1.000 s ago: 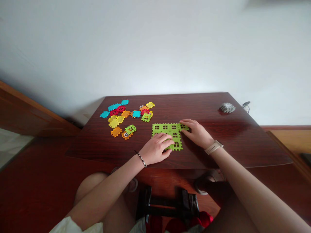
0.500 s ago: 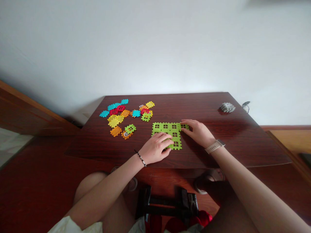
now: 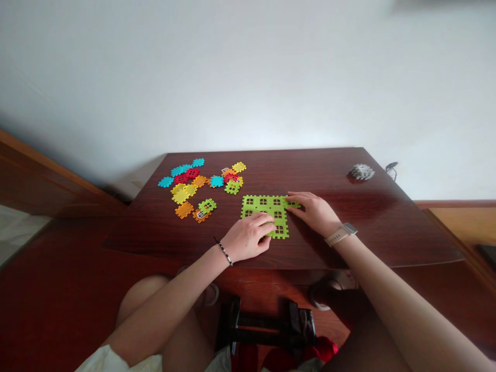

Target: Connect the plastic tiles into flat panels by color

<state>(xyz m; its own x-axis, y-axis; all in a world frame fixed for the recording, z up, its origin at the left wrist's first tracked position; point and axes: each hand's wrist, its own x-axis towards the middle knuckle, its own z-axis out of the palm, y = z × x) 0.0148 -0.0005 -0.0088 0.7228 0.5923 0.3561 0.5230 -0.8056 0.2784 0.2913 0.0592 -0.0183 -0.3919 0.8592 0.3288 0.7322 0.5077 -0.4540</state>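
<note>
A flat green panel [image 3: 278,204] of joined window tiles with toothed edges lies near the front of the table. My left hand [image 3: 251,235] lies over its lower left part, fingers bent and holding it against the tabletop; the tiles beneath are hidden. At the panel's top right corner, one more green window tile [image 3: 293,204] meets the edge. My right hand [image 3: 315,211] grips that tile between the thumb on the near side and the fingers on the far side, which cover part of it. Whether its teeth are fully locked I cannot tell.
Loose blue, red, yellow, orange and green toothed tiles [image 3: 180,197] are scattered on the left of the dark wooden table [image 3: 310,170]. A small pile of pale grey pieces [image 3: 361,171] sits at the back right. Behind the table stands a white wall [image 3: 248,77].
My right hand's fingers have shifted slightly and cover more of the corner tile. My left hand stays in place on the panel.
</note>
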